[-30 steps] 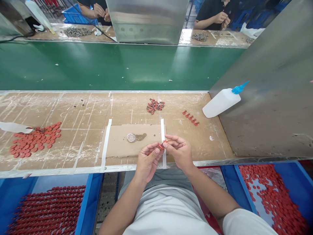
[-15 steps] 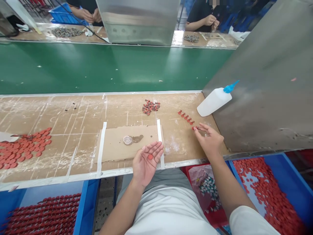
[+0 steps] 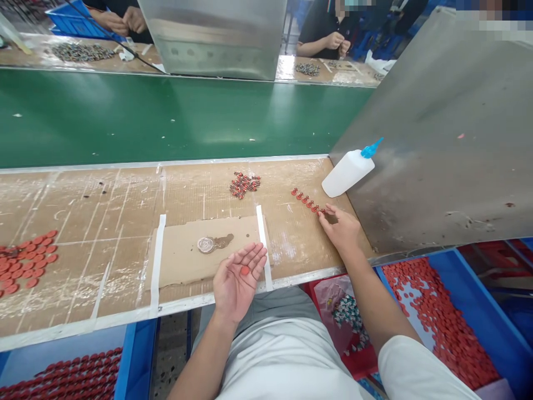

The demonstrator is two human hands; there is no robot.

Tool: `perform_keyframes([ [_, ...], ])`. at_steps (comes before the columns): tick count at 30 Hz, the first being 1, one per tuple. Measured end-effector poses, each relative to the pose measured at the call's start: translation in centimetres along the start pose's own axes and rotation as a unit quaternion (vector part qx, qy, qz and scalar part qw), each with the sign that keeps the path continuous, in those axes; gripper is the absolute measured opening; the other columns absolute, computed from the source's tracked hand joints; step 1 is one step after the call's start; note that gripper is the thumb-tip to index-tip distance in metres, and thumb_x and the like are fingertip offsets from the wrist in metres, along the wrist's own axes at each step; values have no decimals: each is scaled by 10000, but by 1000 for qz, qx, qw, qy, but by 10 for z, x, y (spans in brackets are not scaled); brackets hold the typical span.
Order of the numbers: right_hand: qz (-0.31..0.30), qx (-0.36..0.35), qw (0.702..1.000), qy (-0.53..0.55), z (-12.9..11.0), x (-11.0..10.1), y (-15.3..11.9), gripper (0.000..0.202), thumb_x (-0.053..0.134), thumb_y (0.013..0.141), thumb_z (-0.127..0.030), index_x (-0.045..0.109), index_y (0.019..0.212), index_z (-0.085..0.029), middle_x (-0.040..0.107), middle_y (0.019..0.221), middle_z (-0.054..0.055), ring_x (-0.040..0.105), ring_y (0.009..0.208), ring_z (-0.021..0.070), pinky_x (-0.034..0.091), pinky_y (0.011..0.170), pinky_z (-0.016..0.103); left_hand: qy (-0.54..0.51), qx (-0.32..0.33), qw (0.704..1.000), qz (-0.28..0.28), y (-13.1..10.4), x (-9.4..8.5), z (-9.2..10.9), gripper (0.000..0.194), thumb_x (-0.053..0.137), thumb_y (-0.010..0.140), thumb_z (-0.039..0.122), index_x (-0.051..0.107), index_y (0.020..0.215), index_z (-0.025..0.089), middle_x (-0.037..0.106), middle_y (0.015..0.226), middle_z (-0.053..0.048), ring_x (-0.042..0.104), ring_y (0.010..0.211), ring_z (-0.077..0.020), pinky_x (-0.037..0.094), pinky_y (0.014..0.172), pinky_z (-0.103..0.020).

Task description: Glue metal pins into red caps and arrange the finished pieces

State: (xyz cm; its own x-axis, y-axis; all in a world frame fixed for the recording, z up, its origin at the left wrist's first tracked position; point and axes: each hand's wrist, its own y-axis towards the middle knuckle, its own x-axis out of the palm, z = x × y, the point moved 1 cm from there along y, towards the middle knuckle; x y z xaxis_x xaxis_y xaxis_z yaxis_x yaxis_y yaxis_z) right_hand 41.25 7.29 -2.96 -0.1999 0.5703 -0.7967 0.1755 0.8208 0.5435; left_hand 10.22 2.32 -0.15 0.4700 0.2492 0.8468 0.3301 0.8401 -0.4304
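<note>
Tape-covered brown cardboard counter (image 3: 104,222) runs alongside a green conveyor belt (image 3: 166,116); other people's hands work at the far bench beyond it.

Change since a second ago: both hands were together at the counter edge, pinching a small red piece between them. Now they are split. Right hand (image 3: 342,229) has gone out to the row of small red assembled pieces (image 3: 307,201) near the white squeeze bottle with a blue nozzle (image 3: 348,170). Its fingers (image 3: 328,210) are stretched forward and loosely spread, tips touching the near end of the row; cannot tell if a piece is pinched there. Half a second ago a piece was at those fingertips, so my read is it has just been set down at the row's end.

Left hand (image 3: 239,278) lies palm up at the counter edge, fingers open and relaxed, one small red round disc (image 3: 245,270) resting in the palm, not gripped. Well apart from the right hand.

Nearby: taped cardboard pad with a round metal cap and a dark smear (image 3: 206,244), small pile of red-and-dark parts (image 3: 244,185), loose red discs (image 3: 25,266) far left, blue bins of red discs (image 3: 441,322) below the counter.
</note>
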Motion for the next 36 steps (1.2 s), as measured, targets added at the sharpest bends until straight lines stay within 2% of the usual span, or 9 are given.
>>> perform_keyframes([
  [5, 41, 15, 999, -11, -10, -11, -2, 345, 620, 825, -395, 652, 1070, -154, 742, 957, 84, 697, 894, 219, 523, 861, 355, -1, -5, 1000, -28, 0, 8, 0, 451, 449, 870, 378, 637, 1131, 61, 589, 1280, -199, 495, 1260, -295, 383, 1076, -407],
  [10, 80, 13, 995, 62, -64, -44, -15, 242, 635, 822, -340, 663, 1015, -196, 740, 937, 78, 694, 860, 217, 530, 852, 383, -7, -1, 999, -48, -1, 15, -1, 471, 423, 879, 398, 612, 1152, 64, 570, 1303, -201, 470, 1282, -304, 316, 1113, -437],
  [15, -110, -164, 922, 333, -145, -55, -43, 383, 732, 745, -249, 635, 1115, -259, 737, 938, 31, 681, 843, 180, 550, 797, 332, -1, 3, 999, -51, -2, 21, -4, 468, 410, 886, 402, 581, 1186, 86, 544, 1338, -189, 459, 1295, -286, 284, 1125, -422],
  [18, -159, -179, 888, 392, -170, -41, -54, 322, 697, 778, -208, 651, 1093, -252, 737, 933, 28, 672, 845, 166, 537, 822, 334, 20, 16, 999, -43, -4, 24, -6, 465, 412, 890, 409, 584, 1183, 91, 548, 1334, -184, 466, 1289, -279, 278, 1123, -412],
  [20, -184, -136, 882, 412, -176, -33, -58, 229, 673, 797, -210, 691, 1022, -248, 741, 887, 30, 670, 795, 161, 543, 789, 331, 27, 28, 998, -41, -6, 24, -6, 455, 410, 894, 410, 594, 1167, 96, 559, 1321, -178, 467, 1286, -277, 289, 1113, -416],
  [23, -239, 37, 846, 475, -176, -26, -59, 191, 681, 794, -277, 722, 977, -240, 746, 871, 45, 666, 700, 158, 562, 677, 319, 27, 46, 997, -48, -10, 22, -4, 426, 406, 901, 406, 615, 1136, 118, 576, 1299, -161, 477, 1269, -267, 360, 1052, -408],
  [27, -314, 269, 693, 591, -176, -28, -58, 324, 739, 731, -357, 709, 1016, -205, 751, 832, 54, 655, 599, 146, 542, 543, 281, 79, 78, 992, -58, -14, 13, -3, 316, 499, 883, 313, 644, 1107, 143, 625, 1207, -142, 603, 1017, -210, 483, 783, -315],
  [31, -338, 325, 626, 624, -178, -31, -58, 360, 762, 708, -341, 691, 1032, -201, 748, 808, 55, 653, 589, 135, 442, 448, 210, 134, 98, 985, -56, -16, 0, -8, 295, 633, 811, 250, 672, 1095, 177, 679, 1045, -96, 603, 759, -142, 483, 734, -318],
  [36, -337, 336, 612, 632, -186, -31, -61, 446, 780, 692, -336, 628, 1092, -209, 723, 681, 21, 645, 564, 141, 407, 432, 204, 158, 142, 977, -21, -17, -9, -10, 282, 737, 718, 225, 714, 999, 210, 621, 1211, -100, 582, 1072, -238, 509, 799, -327],
])
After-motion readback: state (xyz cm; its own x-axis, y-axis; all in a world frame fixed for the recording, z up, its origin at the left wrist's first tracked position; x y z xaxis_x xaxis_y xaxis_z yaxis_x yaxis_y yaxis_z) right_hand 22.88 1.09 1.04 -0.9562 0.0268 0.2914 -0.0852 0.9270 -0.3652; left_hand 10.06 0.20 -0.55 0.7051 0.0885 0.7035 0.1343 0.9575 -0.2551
